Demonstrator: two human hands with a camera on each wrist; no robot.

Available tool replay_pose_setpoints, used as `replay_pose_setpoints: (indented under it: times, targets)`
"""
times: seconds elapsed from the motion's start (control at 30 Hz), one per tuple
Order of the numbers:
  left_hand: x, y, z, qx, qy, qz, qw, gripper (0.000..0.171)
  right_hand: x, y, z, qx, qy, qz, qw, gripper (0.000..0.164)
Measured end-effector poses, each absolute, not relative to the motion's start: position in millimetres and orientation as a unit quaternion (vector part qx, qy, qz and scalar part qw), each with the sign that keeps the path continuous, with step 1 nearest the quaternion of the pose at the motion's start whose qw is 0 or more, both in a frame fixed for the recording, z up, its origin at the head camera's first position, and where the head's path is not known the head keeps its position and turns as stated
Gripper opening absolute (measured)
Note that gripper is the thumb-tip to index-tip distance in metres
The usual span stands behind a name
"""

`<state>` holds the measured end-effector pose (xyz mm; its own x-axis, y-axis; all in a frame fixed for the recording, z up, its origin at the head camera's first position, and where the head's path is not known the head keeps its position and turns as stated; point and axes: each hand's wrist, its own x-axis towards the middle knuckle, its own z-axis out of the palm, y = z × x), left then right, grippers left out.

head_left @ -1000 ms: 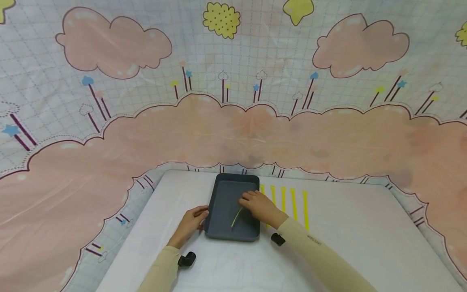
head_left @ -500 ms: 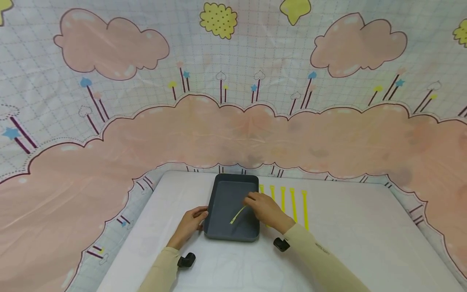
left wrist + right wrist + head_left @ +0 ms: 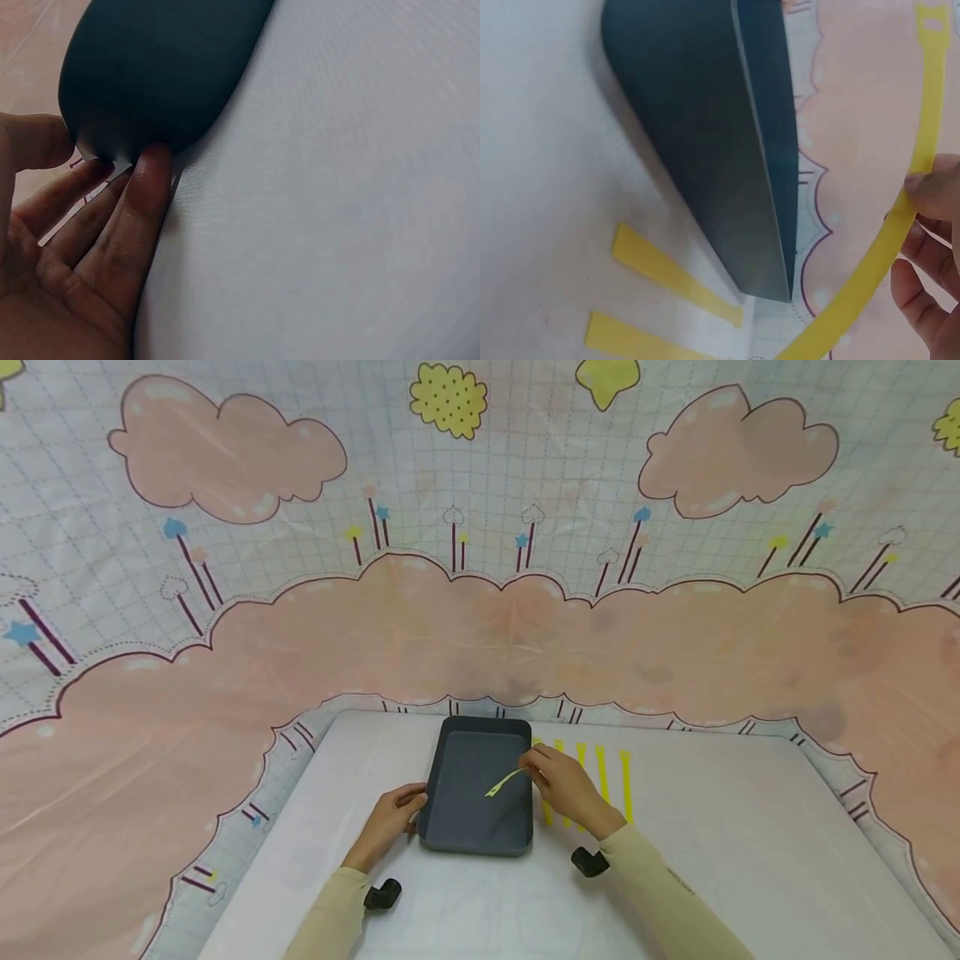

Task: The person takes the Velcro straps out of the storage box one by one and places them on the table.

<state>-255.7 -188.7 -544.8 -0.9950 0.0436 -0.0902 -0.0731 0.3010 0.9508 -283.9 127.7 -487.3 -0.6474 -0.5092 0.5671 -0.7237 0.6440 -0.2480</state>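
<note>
My right hand [image 3: 564, 783] pinches a yellow strap [image 3: 928, 94] with a slotted end between thumb and fingers, at the right rim of a dark grey tray [image 3: 471, 756]. In the head view the slotted end of that strap hangs over the tray's floor; in the right wrist view the strap bows in a long curve, its lower end cut off by the frame. My left hand [image 3: 386, 822] stays at the tray's left side, its fairly straight fingers [image 3: 152, 176] touching the outer wall. The tray lies flat, with nothing on its visible floor.
Several more yellow straps [image 3: 627, 785] lie side by side on the white table [image 3: 720, 835], right of the tray and partly behind my right hand. A cloth printed with clouds [image 3: 525, 643] hangs behind the table. Black wrist cameras [image 3: 589, 862] sit at both sleeves.
My right hand has moved to the right from over the tray to its right rim, carrying the strap, whose slotted end has risen and shifted right. My left hand and the tray stay put.
</note>
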Motion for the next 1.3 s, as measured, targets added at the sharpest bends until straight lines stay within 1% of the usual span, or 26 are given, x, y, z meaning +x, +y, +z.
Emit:
replay_pose_setpoints:
  times: [0.23,0.47,0.63,0.73,0.97,1.07,1.17,1.3]
  targets:
    - [-258.1,-189.9,-546.3,-0.015,0.807,0.588,0.052,0.039,-285.6,139.9,-486.0,0.305,-0.881,0.3,0.202,0.013]
    - [-258.1,-188.5,-546.4,-0.014,0.803,0.594,0.053,0.038,-286.1,153.1,-488.5,0.261,-0.872,0.369,0.19,0.009]
    - [-256.8,-188.5,-545.4,-0.016,0.801,0.595,0.058,0.038,-285.8,161.4,-490.0,0.214,-0.87,0.414,0.164,0.007]
    - [-256.4,-188.9,-544.1,-0.017,0.801,0.596,0.059,0.038,-285.8,166.4,-490.2,0.179,-0.865,0.444,0.149,0.009]
    - [-255.6,-189.6,-540.7,-0.009,0.803,0.593,0.054,0.039,-283.9,179.7,-487.9,0.105,-0.836,0.532,0.084,0.017]
    - [-255.5,-189.4,-540.8,-0.008,0.804,0.593,0.054,0.039,-282.8,185.0,-486.2,0.079,-0.829,0.551,0.064,0.018]
    - [-255.2,-189.1,-541.1,-0.013,0.803,0.593,0.058,0.039,-281.6,190.2,-486.1,0.065,-0.827,0.556,0.054,0.017]
    - [-255.5,-188.7,-542.0,-0.019,0.802,0.594,0.06,0.038,-280.3,197.5,-489.2,0.056,-0.826,0.558,0.056,0.018]
